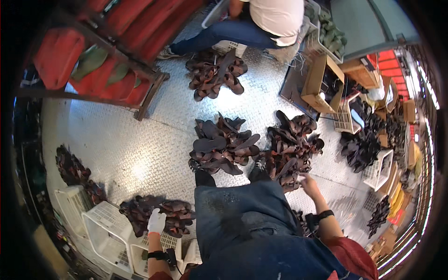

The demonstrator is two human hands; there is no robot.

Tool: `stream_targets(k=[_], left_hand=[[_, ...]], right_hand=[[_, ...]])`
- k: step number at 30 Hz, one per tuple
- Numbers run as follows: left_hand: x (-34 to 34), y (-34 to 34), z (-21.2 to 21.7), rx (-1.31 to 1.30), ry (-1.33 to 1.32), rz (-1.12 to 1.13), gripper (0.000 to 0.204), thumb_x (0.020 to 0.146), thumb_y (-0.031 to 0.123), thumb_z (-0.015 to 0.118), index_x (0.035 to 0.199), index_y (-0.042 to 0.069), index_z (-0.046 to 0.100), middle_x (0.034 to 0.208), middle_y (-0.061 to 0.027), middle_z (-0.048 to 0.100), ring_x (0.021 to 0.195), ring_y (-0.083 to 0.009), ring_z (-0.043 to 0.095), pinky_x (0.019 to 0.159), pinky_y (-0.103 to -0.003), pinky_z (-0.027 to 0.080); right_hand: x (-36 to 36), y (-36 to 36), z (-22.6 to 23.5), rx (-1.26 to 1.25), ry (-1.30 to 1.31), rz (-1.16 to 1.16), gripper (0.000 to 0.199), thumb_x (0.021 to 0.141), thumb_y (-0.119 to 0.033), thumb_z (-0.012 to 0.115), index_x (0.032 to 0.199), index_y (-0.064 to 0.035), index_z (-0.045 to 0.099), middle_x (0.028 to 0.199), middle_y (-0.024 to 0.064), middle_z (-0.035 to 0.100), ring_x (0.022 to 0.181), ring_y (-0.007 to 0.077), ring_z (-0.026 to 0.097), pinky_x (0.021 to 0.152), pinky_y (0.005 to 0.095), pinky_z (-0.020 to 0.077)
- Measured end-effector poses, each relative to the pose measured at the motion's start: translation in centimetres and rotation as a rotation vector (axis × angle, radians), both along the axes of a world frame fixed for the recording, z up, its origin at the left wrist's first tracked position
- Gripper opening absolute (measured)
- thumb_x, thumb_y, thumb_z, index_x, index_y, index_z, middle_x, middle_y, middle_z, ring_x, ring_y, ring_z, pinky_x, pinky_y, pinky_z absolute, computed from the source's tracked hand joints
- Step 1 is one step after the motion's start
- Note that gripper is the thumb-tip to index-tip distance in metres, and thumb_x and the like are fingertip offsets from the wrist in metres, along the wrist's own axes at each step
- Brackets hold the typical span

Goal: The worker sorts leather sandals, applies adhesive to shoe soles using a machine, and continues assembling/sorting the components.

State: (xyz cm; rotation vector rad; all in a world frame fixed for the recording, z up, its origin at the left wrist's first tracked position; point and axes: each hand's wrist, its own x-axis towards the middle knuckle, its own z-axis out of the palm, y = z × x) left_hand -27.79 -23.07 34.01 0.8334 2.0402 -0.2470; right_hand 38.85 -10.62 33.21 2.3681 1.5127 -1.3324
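Note:
At the lower left, my left hand (157,222) in a white glove is over a pile of dark brown shoes (175,212). Its fingers look stretched and a little apart, and I cannot make out anything held. My bare right hand (310,186) is beside the right-hand pile of shoes (291,144), fingers extended toward its near edge, with no shoe visible in them. Ahead of my feet lies a middle pile of shoes (224,142), brown with dark flat soles. Both wrists carry dark straps with small devices.
White plastic crates (107,221) stand at lower left. Another shoe pile (217,74) lies ahead, near a seated person (275,23). A red-loaded rack (140,88) rises at upper left. Right are a cardboard box (322,84), a white crate (379,170) and black items (361,147).

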Motion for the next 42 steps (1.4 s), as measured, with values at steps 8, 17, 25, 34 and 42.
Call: stream_targets(k=[8,17,25,34,42], left_hand=[[-6.7,-12.2,-2.5,0.031,0.063,0.402,0.054,0.086,0.024,0.056,0.137,0.011,0.041,0.103,-0.0115,0.064,0.089,-0.0281,0.062,0.078,-0.04,0.049],[2.1,-30.1,-4.7,-0.115,-0.314,0.76,0.056,0.086,0.019,0.058,0.138,0.009,0.039,0.089,-0.0119,0.061,0.083,-0.0243,0.061,0.069,-0.04,0.052],[18.0,-28.2,0.6,-0.101,-0.031,0.726,0.094,0.084,0.013,0.061,0.153,0.02,-0.002,0.119,-0.0205,0.059,0.1,-0.0298,0.061,0.082,-0.044,0.05],[17.0,-31.9,-1.2,-0.271,-0.259,0.555,0.065,0.087,0.029,0.061,0.142,0.002,0.037,0.135,-0.0194,0.05,0.116,-0.0317,0.054,0.093,-0.039,0.046],[9.7,-35.2,-3.0,-0.121,-0.079,0.328,0.053,0.086,0.026,0.06,0.13,-0.001,0.047,0.117,-0.0176,0.061,0.099,-0.0294,0.061,0.083,-0.039,0.048]], right_hand=[[-21.3,9.8,-7.5,-0.035,0.142,0.45,0.045,0.084,-0.015,0.055,0.129,-0.0122,0.049,0.106,0.025,0.063,0.099,0.0412,0.06,0.084,0.0471,0.0483],[-25.7,9.2,-11.2,-0.103,0.035,0.768,0.07,0.087,-0.023,0.053,0.147,-0.0095,0.02,0.1,0.0276,0.065,0.089,0.0425,0.064,0.079,0.0514,0.0497],[-17.8,10.1,-11.2,-0.173,0.012,0.854,0.078,0.084,-0.024,0.057,0.147,-0.0046,0.015,0.095,0.0272,0.066,0.09,0.0415,0.065,0.081,0.0483,0.0503],[-19.9,6.2,-11.5,-0.032,0.158,0.908,0.082,0.085,-0.025,0.059,0.148,-0.0005,0.013,0.085,0.0258,0.067,0.073,0.0344,0.068,0.07,0.0436,0.051],[-24.5,15.5,-10.8,0.128,0.159,0.375,0.075,0.085,-0.01,0.054,0.147,-0.0055,0.012,0.072,0.0155,0.067,0.059,0.0255,0.065,0.053,0.0385,0.0518]])
